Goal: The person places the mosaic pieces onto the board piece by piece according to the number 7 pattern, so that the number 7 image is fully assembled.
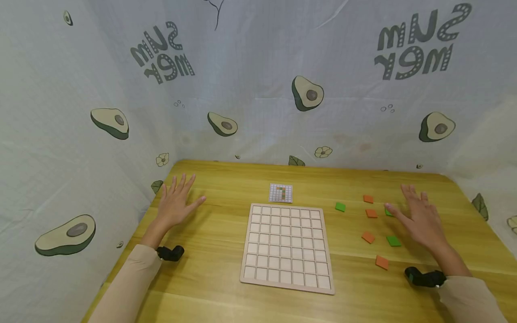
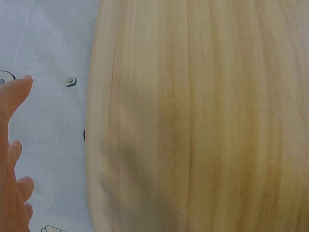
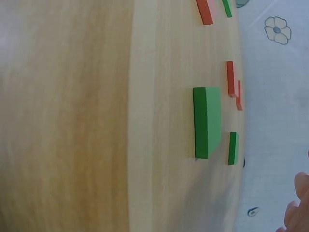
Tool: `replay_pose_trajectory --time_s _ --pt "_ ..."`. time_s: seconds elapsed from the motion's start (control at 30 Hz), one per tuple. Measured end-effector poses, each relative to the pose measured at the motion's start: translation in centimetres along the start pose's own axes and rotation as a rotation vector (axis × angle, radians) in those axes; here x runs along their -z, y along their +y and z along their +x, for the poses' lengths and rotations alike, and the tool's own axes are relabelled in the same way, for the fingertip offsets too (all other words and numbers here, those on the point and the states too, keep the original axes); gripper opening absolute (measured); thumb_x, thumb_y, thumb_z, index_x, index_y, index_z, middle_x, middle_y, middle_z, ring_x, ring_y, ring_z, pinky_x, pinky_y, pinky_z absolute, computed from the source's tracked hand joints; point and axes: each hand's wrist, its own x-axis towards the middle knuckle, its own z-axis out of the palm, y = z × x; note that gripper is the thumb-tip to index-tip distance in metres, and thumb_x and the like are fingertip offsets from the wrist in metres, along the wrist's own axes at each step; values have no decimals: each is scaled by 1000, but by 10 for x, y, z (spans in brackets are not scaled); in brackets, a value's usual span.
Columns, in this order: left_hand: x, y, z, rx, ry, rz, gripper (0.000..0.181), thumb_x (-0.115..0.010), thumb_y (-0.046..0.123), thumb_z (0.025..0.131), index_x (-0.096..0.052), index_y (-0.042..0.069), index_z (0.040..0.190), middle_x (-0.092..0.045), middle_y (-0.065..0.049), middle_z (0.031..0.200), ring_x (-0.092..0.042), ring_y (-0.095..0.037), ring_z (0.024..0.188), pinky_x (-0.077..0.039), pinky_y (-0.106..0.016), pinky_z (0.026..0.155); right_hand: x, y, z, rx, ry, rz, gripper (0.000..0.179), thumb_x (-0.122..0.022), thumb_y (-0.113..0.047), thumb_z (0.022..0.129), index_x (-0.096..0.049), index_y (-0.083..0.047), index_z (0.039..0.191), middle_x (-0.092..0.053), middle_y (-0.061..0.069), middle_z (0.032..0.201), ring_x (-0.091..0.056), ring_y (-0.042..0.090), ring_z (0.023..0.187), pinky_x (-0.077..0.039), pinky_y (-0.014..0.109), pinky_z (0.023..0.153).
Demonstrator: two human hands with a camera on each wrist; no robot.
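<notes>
My left hand (image 1: pixel 174 205) is held over the left side of the table with its fingers spread and holds nothing. On the right, my right hand (image 1: pixel 422 220) hovers with straight fingers, its thumb overlapping a green tile (image 1: pixel 389 212) in the head view. Near it lie another green tile (image 1: pixel 393 241) and several orange tiles (image 1: pixel 368 237). One more green tile (image 1: pixel 340 207) lies nearer the board. A pale wooden grid board (image 1: pixel 286 246) with bare square cells sits mid-table between the hands. The right wrist view shows a green tile (image 3: pixel 207 122) flat on the wood.
Behind the board lies a small printed grid card (image 1: pixel 280 193) with a few coloured squares. The wooden table (image 1: pixel 206 278) ends at a pale curtain (image 1: pixel 258 121) printed with avocados, which hangs along the back and sides.
</notes>
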Motion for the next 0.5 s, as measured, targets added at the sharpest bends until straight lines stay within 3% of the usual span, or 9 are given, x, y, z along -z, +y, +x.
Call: replay_pose_trajectory --time_s 0.5 --pt "-1 3 1 -6 -16 -14 86 -46 64 97 -11 20 162 -6 -20 164 3 -44 149 9 -67 113 4 -1 1 9 -17 32 79 -48 -36 105 -3 2 158 6 31 160 17 52 143 14 68 109"
